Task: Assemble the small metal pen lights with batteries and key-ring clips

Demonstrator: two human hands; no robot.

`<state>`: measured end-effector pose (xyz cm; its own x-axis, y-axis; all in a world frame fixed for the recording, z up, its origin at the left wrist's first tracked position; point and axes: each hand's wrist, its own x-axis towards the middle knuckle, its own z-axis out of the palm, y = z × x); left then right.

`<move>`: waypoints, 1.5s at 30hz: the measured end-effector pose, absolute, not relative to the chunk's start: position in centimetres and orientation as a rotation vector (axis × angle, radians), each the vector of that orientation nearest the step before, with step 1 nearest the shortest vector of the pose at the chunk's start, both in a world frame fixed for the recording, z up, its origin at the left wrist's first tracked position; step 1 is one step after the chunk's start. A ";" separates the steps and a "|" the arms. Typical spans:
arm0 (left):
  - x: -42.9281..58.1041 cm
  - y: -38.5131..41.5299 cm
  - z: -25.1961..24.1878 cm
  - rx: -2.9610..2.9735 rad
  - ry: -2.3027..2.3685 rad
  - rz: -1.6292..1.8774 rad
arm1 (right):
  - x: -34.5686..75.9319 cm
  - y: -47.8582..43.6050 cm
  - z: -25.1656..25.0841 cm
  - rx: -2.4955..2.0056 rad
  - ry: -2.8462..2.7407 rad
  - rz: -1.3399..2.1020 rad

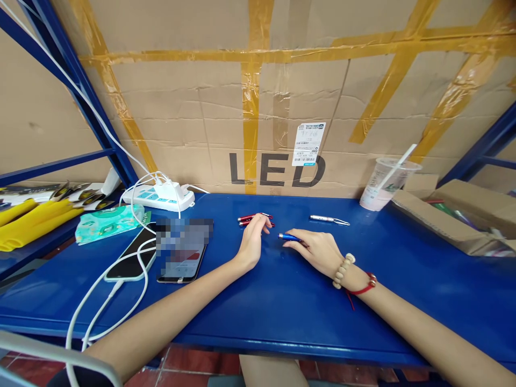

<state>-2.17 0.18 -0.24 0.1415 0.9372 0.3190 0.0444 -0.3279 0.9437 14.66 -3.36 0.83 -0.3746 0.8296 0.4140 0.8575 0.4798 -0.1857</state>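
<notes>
My right hand (pixel 320 250) rests on the blue table, closed around a short blue pen-like metal tube (pixel 288 237) whose silver tip points left. Most of that tube is hidden by the fingers. My left hand (pixel 253 242) stands on its edge, palm turned to the right, with fingers stretched and slightly bent and nothing held in them. Beside its fingertips lie red pen-like tubes (pixel 246 217) with silver ends, partly covered by the hand. Behind my right hand lies a silver pen-like tube (pixel 322 218) with a thin loop at its right end.
Two phones, one black (pixel 135 252) and one partly blurred (pixel 181 263), lie left with white cables near a power strip (pixel 177 198) and green tissue pack (pixel 107 223). A plastic cup (pixel 385 185) and open carton (pixel 439 223) stand right. A large cardboard wall (pixel 181 129) rises behind.
</notes>
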 end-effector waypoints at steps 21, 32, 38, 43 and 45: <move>-2.2 0.1 -0.3 1.515 1.001 1.325 | 14.9 -3.2 1.2 -1.404 -2.275 0.161; -2.2 0.2 -0.5 1.514 1.031 1.288 | 15.3 -2.8 0.7 -1.330 -2.257 0.063; -2.2 0.1 -0.3 1.499 1.024 1.262 | 15.3 -2.5 0.5 -1.313 -2.257 0.139; -2.0 -0.1 -0.4 1.559 0.888 1.042 | 15.3 -2.6 0.5 -1.326 -2.238 0.144; -2.0 -0.2 -0.3 1.586 0.826 1.001 | 15.2 -2.7 0.6 -1.328 -2.269 0.152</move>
<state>-1.99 -0.22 -0.33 0.4143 0.8891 0.1944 0.0223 -0.2235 0.9745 15.25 -2.69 0.64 -0.3971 0.8421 0.3649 0.7861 0.5173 -0.3384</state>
